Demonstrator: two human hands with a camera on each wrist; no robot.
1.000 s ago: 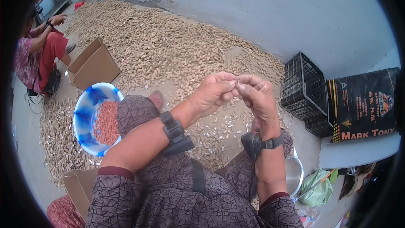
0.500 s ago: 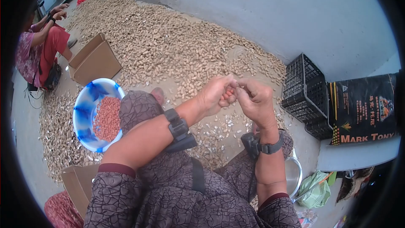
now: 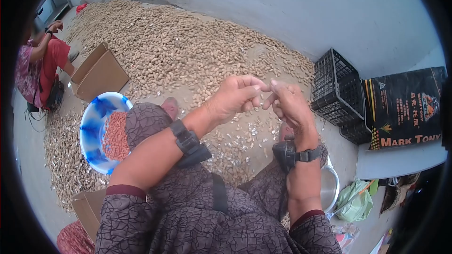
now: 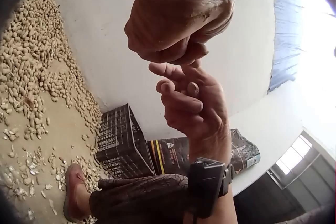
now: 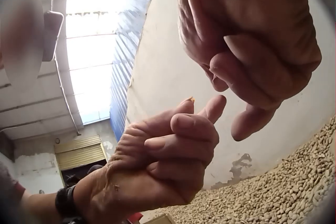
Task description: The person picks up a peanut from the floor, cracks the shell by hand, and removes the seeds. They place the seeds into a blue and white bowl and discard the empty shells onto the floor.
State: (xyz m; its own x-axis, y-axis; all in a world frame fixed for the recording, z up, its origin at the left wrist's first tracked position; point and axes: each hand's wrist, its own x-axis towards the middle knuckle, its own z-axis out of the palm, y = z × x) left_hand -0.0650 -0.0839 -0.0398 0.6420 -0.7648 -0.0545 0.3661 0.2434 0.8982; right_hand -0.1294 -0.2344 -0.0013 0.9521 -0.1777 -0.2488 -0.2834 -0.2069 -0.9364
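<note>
In the head view, my left hand point(image 3: 237, 95) and right hand point(image 3: 292, 105) meet above the floor in front of my knees, fingertips close together. The left hand's fingers curl over its palm, hiding what lies inside. A tiny orange-tan bit point(image 5: 191, 99) shows at its thumb tip in the right wrist view. Turned palm up in the left wrist view, my right hand curls its fingers round a small rounded peanut point(image 4: 193, 89). Beyond the hands spreads a big heap of unshelled peanuts point(image 3: 188, 49). A blue-and-white basin point(image 3: 89, 134) holds shelled red peanut kernels point(image 3: 115, 136) by my left knee.
A cardboard box point(image 3: 101, 73) stands beyond the basin, and another box point(image 3: 87, 209) is nearer me. Empty shells point(image 3: 61, 160) lie at the left. Black crates point(image 3: 336, 87) and a black sack point(image 3: 405, 108) stand right, near a metal pot point(image 3: 329, 188). Another person point(image 3: 35, 70) sits far left.
The hands were pinching together; half a second ago reddish kernels showed in the left hand. Now its fingers are curled over, and the right hand has turned with its fingers near the left fingertips.
</note>
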